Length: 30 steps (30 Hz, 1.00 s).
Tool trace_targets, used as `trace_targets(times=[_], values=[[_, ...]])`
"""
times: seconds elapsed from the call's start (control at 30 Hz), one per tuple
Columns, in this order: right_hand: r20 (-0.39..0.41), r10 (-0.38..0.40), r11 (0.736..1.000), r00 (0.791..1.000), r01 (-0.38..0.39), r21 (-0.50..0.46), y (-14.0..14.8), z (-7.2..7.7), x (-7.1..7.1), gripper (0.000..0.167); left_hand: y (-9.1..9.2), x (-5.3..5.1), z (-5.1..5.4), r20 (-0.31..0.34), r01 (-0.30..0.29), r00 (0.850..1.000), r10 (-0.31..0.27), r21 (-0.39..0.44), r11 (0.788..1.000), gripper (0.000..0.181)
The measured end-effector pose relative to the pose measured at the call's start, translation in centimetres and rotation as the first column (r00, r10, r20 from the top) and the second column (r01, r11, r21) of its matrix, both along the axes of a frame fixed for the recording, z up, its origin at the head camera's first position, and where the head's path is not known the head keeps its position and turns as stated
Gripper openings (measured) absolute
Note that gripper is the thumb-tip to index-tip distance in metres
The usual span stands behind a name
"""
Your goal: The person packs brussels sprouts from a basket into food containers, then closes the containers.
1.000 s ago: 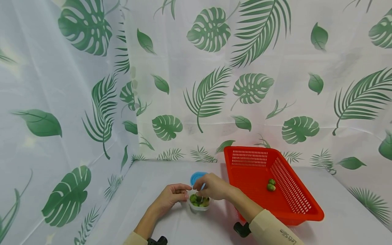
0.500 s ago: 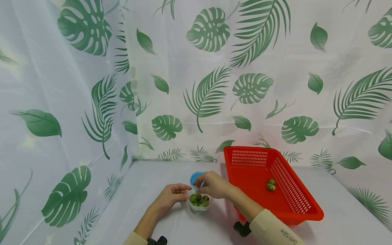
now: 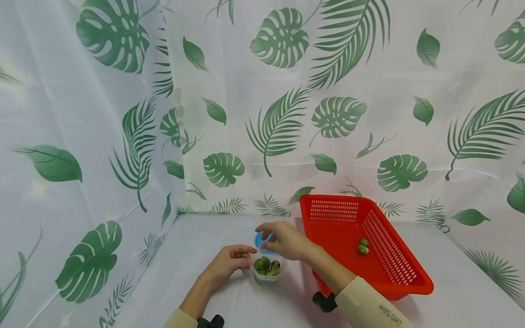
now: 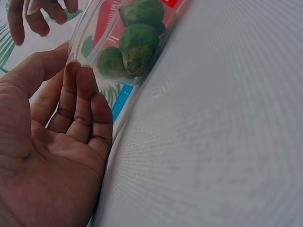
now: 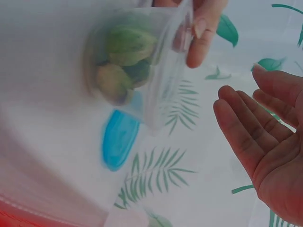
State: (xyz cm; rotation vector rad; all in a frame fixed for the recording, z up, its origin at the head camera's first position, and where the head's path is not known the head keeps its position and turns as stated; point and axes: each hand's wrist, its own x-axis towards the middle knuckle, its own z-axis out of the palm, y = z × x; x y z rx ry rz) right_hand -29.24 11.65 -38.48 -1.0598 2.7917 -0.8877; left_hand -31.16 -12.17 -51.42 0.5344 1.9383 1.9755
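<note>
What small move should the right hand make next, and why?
Probably move the right hand to the red basket and pick up one of the two sprouts there: the hand holds nothing, the clear container stands open with the blue lid off it, and the left hand is at its rim.

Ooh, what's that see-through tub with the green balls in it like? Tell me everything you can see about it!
The tub is small and looks like clear plastic, with thin walls and a rim. It stands upright and open on the white surface, to the left of the red basket. Several green sprouts, some brownish, sit inside. The left hand seems to touch its rim with the fingertips; the right hand is apart from it.
</note>
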Motion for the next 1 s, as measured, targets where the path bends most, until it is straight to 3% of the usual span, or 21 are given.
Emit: trace_targets(times=[0.5, 0.77, 1.0], values=[[-0.035, -0.085, 0.996, 0.996, 0.084, -0.018, 0.3, 3.7, 0.9, 0.043, -0.1, 0.1, 0.0, 0.001, -0.010, 1.000, 0.010, -0.011, 1.000, 0.036], [-0.122, -0.074, 0.995, 0.990, 0.064, -0.079, 0.8, 5.7, 0.9, 0.040, 0.0, 0.3, 0.3, 0.020, -0.011, 1.000, 0.011, -0.006, 1.000, 0.041], [-0.120, -0.089, 0.989, 0.989, 0.073, -0.131, 1.4, 6.6, 0.8, 0.041, 0.2, 0.2, 0.3, 0.021, -0.006, 1.000, 0.006, 0.003, 1.000, 0.043]])
